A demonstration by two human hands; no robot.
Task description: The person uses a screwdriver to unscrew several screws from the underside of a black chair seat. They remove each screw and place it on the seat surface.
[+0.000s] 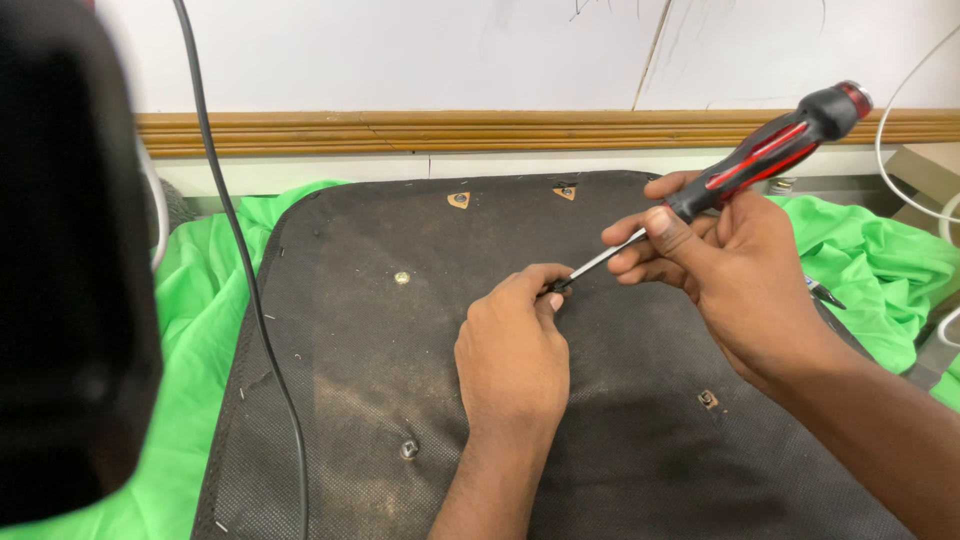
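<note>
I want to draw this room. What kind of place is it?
Probably a repair or workshop spot. A right hand holds a red-and-black screwdriver over a dark fabric-covered panel with metal fasteners, lying on green cloth by a wall.

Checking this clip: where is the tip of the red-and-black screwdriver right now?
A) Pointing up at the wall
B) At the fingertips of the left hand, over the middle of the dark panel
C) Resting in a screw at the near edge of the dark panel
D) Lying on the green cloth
B: the right hand grips the screwdriver by its handle, and its shaft slants down to the left hand fingertips above the dark panel.
</note>
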